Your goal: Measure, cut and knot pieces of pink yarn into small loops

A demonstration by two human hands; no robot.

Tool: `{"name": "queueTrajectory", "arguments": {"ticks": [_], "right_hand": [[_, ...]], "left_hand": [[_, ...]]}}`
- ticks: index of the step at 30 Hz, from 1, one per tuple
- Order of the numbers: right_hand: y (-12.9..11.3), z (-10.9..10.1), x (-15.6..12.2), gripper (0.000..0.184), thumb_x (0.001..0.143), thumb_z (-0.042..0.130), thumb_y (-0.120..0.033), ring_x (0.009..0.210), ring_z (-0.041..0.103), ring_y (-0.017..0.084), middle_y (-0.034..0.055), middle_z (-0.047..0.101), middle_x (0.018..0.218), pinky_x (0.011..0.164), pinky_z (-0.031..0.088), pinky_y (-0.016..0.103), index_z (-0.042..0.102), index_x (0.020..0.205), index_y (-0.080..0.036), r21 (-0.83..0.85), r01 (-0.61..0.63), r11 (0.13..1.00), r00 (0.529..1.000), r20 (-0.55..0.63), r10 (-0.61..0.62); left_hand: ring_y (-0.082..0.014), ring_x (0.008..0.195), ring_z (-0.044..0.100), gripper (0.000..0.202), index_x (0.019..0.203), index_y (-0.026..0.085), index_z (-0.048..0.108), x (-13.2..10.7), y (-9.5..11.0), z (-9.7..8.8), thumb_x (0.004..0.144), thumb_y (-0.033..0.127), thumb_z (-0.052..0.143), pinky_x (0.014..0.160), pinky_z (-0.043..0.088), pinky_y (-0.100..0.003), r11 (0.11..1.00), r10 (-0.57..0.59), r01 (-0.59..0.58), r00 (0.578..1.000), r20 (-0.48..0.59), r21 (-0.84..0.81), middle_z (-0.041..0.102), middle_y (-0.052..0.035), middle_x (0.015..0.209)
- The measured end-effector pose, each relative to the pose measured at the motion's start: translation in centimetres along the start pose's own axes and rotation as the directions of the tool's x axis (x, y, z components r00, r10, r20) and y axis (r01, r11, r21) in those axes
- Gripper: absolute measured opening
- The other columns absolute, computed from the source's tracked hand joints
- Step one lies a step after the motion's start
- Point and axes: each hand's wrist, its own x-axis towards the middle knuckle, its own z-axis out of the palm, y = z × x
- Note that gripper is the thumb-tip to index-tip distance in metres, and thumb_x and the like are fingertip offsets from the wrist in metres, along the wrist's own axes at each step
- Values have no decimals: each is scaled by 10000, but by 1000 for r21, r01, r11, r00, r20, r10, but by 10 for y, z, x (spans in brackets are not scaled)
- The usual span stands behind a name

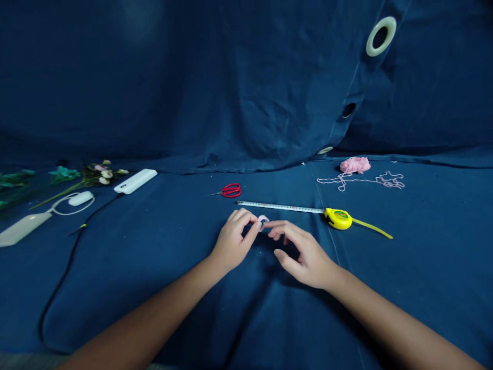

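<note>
Delicately, left hand (233, 240) pinches a small pale loop (263, 218)
Right hand (307, 255) beside it, fingers apart; a slack pinch could drop it

Craft space, blue curtain (246, 92), pink yarn (355, 165), red scissors (230, 190)

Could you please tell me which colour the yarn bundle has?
The yarn bundle is pink; it shows best in the head view, the only one.

Pale-pink loop (263, 218) in left hand (235, 239)
</note>
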Motion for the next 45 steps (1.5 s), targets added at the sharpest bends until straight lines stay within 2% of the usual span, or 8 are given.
{"name": "queueTrajectory", "arguments": {"ticks": [6,12,15,19,22,29,39,45], "right_hand": [[-1,-1,-1,579,821,653,-143,1268,615,271,127,518,1532,980,559,407,527,1375,-253,4,1,1000,993,119,-2],[-4,-5,1,652,758,666,-98,1565,316,320,102,296,1696,1165,444,481,551,1380,-257,-5,28,1000,984,177,-27],[-6,-6,1,784,774,673,-108,1602,212,326,77,101,1757,1250,311,535,480,1514,-277,-23,48,999,980,194,-42],[-8,-5,0,889,793,700,-139,1614,151,329,39,8,1764,1276,243,550,388,1607,-317,-28,59,998,971,232,-51],[-9,-4,0,915,794,723,-161,1611,162,336,27,79,1761,1273,244,568,373,1616,-355,-42,76,996,961,269,-62],[-16,-2,2,891,794,721,-159,1613,163,325,24,106,1758,1276,250,555,402,1604,-351,-14,89,996,948,309,-80],[-19,-3,-1,954,839,708,-232,1556,340,324,62,36,1762,1228,368,500,237,1661,-348,-73,85,994,946,320,-57],[-13,6,-3,1059,864,714,-266,1562,328,317,98,17,1760,1239,373,490,50,1690,-276,-86,58,995,966,258,-34]], "left_hand": [[-229,1106,573,175,1026,236,715,-2,7,-4,1032,275,544,989,475,-405,995,97,-97,995,2,2,627,-74,1139],[-257,1256,535,185,1158,253,668,-4,10,-10,1004,242,565,1090,438,-459,987,147,-149,988,-36,-56,584,-86,1302],[-255,1227,563,209,1192,226,605,-4,4,-5,1002,310,583,1031,479,-424,971,21,-44,995,-101,-236,597,-102,1272],[-231,1070,649,256,1137,205,642,0,1,2,1025,412,542,887,534,-356,772,-225,265,964,141,-578,686,-85,1139],[-215,987,682,287,1115,189,681,2,4,6,998,437,595,833,545,-328,610,-259,377,926,274,-697,722,-79,1081],[-237,998,730,320,1107,187,762,0,5,10,864,391,798,910,570,-374,531,-275,469,883,379,-706,782,-79,1038],[-247,885,724,323,1018,158,770,-7,2,9,835,421,809,740,576,-345,733,-96,385,875,474,-562,774,-83,941],[-128,590,571,194,797,162,703,-12,7,19,855,338,759,561,433,-260,943,-60,115,982,180,-311,672,-4,687]]}}
